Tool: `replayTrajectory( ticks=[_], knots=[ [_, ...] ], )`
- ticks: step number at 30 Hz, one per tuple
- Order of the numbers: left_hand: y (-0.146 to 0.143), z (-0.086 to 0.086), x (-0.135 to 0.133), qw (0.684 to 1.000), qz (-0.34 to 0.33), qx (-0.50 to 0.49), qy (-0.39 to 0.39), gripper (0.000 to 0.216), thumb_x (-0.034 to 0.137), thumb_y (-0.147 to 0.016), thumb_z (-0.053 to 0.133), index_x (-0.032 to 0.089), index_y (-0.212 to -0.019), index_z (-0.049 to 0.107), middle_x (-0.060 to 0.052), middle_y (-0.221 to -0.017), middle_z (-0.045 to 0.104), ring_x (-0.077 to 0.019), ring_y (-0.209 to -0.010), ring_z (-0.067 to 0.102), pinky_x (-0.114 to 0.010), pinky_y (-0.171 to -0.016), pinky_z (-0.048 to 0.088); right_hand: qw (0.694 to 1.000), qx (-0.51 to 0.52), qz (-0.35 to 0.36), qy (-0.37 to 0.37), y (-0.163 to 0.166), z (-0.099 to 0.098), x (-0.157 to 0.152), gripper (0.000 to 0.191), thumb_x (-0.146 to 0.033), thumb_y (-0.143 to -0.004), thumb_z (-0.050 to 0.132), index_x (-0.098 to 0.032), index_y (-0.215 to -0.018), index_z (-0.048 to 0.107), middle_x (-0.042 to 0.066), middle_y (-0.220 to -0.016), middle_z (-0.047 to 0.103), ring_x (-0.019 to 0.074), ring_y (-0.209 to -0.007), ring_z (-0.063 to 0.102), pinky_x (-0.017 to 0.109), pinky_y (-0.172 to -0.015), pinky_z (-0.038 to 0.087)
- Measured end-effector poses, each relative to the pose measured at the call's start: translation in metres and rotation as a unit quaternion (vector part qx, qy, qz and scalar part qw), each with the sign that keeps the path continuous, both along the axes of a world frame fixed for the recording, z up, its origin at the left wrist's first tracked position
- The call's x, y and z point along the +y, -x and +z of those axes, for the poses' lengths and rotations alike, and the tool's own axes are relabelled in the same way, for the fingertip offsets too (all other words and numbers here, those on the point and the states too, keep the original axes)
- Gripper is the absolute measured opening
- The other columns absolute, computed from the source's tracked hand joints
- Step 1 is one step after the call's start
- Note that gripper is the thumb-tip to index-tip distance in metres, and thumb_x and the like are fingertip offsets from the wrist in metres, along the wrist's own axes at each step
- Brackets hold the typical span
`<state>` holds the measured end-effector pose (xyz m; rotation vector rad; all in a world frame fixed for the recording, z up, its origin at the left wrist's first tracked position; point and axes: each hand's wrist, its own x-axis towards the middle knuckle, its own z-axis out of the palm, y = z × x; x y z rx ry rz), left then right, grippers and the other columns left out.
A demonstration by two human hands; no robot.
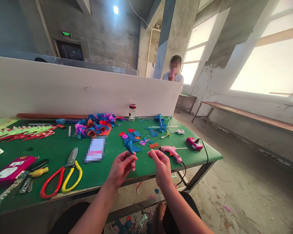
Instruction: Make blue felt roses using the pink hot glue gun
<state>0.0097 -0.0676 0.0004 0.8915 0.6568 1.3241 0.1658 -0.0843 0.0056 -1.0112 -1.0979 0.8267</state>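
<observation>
My left hand (123, 165) pinches the lower end of a blue paper flower piece (129, 145), rolled into a cone, above the table's front edge. To its right, my right hand (161, 164) is closed in a pinch, thumb against forefinger; whatever it may hold is too small to make out. Just beyond the right hand lies a pink glue gun (172, 152) with a clear stick in its back. Loose blue petals (136, 133), orange petals (153, 145) and a pink and purple scrap (143, 142) are scattered past both hands.
Finished paper flowers (95, 125), a phone-like card (95, 149), red-and-yellow scissors (63, 174) and a magenta box (11, 169) occupy the left. A jar (132, 112) stands by the white partition (88, 87). A power socket (194, 143) trails a black cable. A person (173, 70) is beyond.
</observation>
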Motion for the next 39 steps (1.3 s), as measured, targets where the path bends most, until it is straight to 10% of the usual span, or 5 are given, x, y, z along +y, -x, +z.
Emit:
replayTrajectory(
  ticks=[6, 33, 39],
  knots=[
    [-0.006, -0.002, -0.006, 0.994, -0.046, 0.079, -0.054, 0.02, 0.031, -0.069, 0.078, 0.014, -0.078, 0.072, -0.001, -0.06, 0.063, -0.0093, -0.047, 0.053, -0.022, -0.044, 0.046, 0.985, -0.124, 0.105, -0.055, -0.006, 0.006, -0.005, 0.033, -0.045, -0.078, 0.07, -0.022, -0.102, 0.074, 0.005, -0.091, 0.068, 0.0197, -0.086, 0.061, 0.03, -0.08, 0.047],
    [-0.023, 0.004, -0.038, 0.968, -0.071, 0.205, -0.129, 0.017, 0.031, -0.064, 0.08, 0.017, -0.059, 0.071, -0.004, -0.059, 0.061, -0.015, -0.051, 0.055, -0.026, -0.05, 0.046, 0.948, -0.264, 0.083, -0.16, -0.034, 0.008, -0.044, 0.014, -0.036, -0.082, 0.068, -0.024, -0.084, 0.074, 0.002, -0.078, 0.062, 0.0156, -0.075, 0.06, 0.027, -0.068, 0.049],
    [-0.026, -0.018, -0.035, 0.994, -0.022, 0.1, -0.04, 0.018, 0.031, -0.066, 0.079, 0.016, -0.074, 0.073, -0.003, -0.059, 0.062, -0.0112, -0.048, 0.051, -0.024, -0.046, 0.042, 0.971, -0.149, 0.155, -0.106, -0.039, -0.005, -0.04, 0.059, -0.05, -0.071, 0.075, -0.023, -0.121, 0.062, 0.004, -0.095, 0.065, 0.0194, -0.087, 0.061, 0.032, -0.081, 0.049]
  ],
)
